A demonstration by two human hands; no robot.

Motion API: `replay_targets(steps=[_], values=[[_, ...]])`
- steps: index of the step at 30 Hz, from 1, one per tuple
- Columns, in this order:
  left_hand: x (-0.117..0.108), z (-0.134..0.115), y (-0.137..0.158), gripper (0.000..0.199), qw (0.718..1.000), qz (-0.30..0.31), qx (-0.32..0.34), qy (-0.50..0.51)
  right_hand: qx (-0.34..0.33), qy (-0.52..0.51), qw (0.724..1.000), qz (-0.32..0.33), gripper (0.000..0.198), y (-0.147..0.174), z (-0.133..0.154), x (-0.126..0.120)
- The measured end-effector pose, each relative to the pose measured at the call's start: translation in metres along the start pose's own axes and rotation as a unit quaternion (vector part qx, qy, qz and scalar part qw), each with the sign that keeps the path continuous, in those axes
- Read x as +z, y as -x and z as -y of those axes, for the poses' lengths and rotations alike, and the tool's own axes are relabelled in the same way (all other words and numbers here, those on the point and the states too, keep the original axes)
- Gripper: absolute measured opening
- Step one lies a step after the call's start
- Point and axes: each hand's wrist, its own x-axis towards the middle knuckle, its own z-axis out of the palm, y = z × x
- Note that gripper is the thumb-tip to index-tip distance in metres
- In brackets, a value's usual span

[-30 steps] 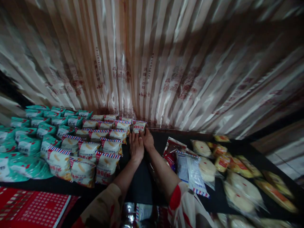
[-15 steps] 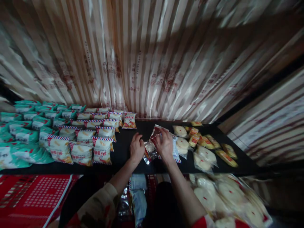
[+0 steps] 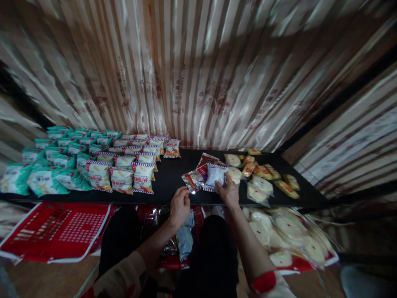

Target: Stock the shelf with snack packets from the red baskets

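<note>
My right hand (image 3: 228,191) grips the lower right edge of a small white-and-blue packet (image 3: 214,176), thumb on its face. The packet lies over or against a dark red packet (image 3: 207,159). To its left is a silver-and-red foil packet (image 3: 193,181), tilted on the black tabletop (image 3: 173,174). My left hand (image 3: 180,207) is just below the foil packet at the table's near edge, its fingers curled in; whether anything is between them is hidden. Wrapped round white flatbreads (image 3: 235,175) lie just right of my right hand.
Rows of white-and-orange snack bags (image 3: 122,179) and teal bags (image 3: 46,180) fill the table's left side. Yellow packets (image 3: 287,189) lie at the right. Below are a red printed sheet (image 3: 74,229), blue packets (image 3: 185,242) between my knees, and bagged flatbreads (image 3: 288,227). A striped curtain (image 3: 192,74) hangs behind.
My left hand has drawn back toward the near edge, away from the foil packet. My right hand has moved right, off the red packet and onto the white-and-blue one. The view has shifted.
</note>
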Motion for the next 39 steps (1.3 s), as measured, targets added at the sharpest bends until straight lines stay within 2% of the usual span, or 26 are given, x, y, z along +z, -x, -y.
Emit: replay_targets(steps=[3, 6, 10, 13, 20, 27, 34, 39], values=[[-0.004, -0.005, 0.008, 0.031, 1.000, 0.011, 0.006, -0.008, -0.012, -0.063, 0.998, -0.025, 0.063, 0.011, 0.001, -0.004], [-0.008, -0.010, 0.014, 0.038, 0.999, 0.027, 0.016, -0.017, -0.028, -0.151, 0.988, -0.018, 0.064, 0.026, 0.005, -0.010], [-0.013, -0.014, 0.020, 0.057, 0.997, 0.047, 0.048, -0.045, -0.018, -0.292, 0.956, 0.038, 0.066, 0.048, 0.012, -0.019], [-0.020, -0.017, 0.023, 0.063, 0.993, 0.062, 0.069, -0.077, -0.002, -0.355, 0.931, 0.083, 0.068, 0.065, 0.021, -0.027], [-0.037, -0.019, 0.027, 0.063, 0.968, 0.094, 0.178, -0.149, 0.006, -0.403, 0.902, 0.152, 0.063, 0.095, 0.049, -0.041], [-0.053, -0.010, 0.034, 0.064, 0.958, 0.081, 0.226, -0.156, 0.046, -0.400, 0.892, 0.205, 0.060, 0.106, 0.066, -0.045], [-0.066, -0.003, 0.038, 0.058, 0.960, 0.082, 0.229, -0.135, 0.059, -0.409, 0.878, 0.243, 0.056, 0.111, 0.074, -0.040], [-0.071, 0.001, 0.036, 0.057, 0.974, 0.069, 0.193, -0.097, 0.064, -0.407, 0.874, 0.259, 0.056, 0.111, 0.077, -0.042]])
